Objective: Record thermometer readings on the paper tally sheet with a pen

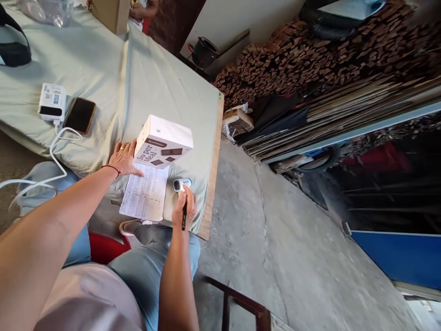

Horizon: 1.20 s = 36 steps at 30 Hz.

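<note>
My left hand (123, 158) lies with its fingers spread at the left side of a white "Super Meal" box (163, 140), its thumb on the top edge of a handwritten sheet (144, 193). The box stands upright on the cloth-covered table. In my right hand (186, 209) is a black pen (184, 215), pointing back toward my wrist. The fingertips of that hand are at the near end of a small white device (182, 184) with a dark display and blue-green buttons. Whether they grip it or only touch it, I cannot tell.
A phone (80, 115) and a white power bank (52, 102) with a white cable (51, 151) lie on the left of the table. A cardboard box (110, 16) stands at the far end, near another person's hand (138, 11). Stacked firewood (268, 55) lines the wall.
</note>
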Available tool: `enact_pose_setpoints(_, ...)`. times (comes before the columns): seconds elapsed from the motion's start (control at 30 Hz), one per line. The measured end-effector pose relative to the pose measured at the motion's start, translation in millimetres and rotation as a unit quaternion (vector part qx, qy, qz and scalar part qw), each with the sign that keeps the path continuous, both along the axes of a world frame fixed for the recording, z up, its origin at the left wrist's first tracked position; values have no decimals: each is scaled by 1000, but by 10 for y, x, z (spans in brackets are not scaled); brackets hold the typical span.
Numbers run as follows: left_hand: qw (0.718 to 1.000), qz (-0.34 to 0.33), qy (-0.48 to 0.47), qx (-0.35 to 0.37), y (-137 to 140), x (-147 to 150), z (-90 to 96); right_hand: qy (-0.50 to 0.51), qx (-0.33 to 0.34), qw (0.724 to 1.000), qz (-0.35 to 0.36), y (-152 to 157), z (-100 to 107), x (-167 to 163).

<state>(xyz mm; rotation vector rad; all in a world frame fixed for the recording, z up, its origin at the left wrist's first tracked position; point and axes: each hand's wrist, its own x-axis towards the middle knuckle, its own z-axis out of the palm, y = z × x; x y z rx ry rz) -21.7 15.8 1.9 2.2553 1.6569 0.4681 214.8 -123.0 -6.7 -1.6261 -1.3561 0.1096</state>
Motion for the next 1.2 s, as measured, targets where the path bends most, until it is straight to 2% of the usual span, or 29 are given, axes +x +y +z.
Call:
enact_pose_setpoints(0.1, 1000, -6, -4, 3, -3, -12, 2, 105, -56, 992, 51, -35, -67, -263)
enact_pose_setpoints(0.2, 1000, -8, 2, -1, -6, -21, 20, 160, -88, 982, 50, -20, -203, -368)
enact_pose_setpoints(0.33, 1000, -2, 19, -12, -19, -9, 59, 123, -71, 989, 28, 16, -284, -335)
enact_pose_setpoints(0.53, 1000, 0, 20, -15, -23, -2, 73, 73, -42, 995, 57, 10, -304, -316)
enact_pose_setpoints(0.87, 1000, -6, 4, -7, -5, -20, 49, 46, -58, 994, 82, 44, -384, -303)
enact_pose_setpoints(1.2, 1000, -2, 2, -10, 1, -22, 64, 26, -53, 994, 91, 47, -374, -284)
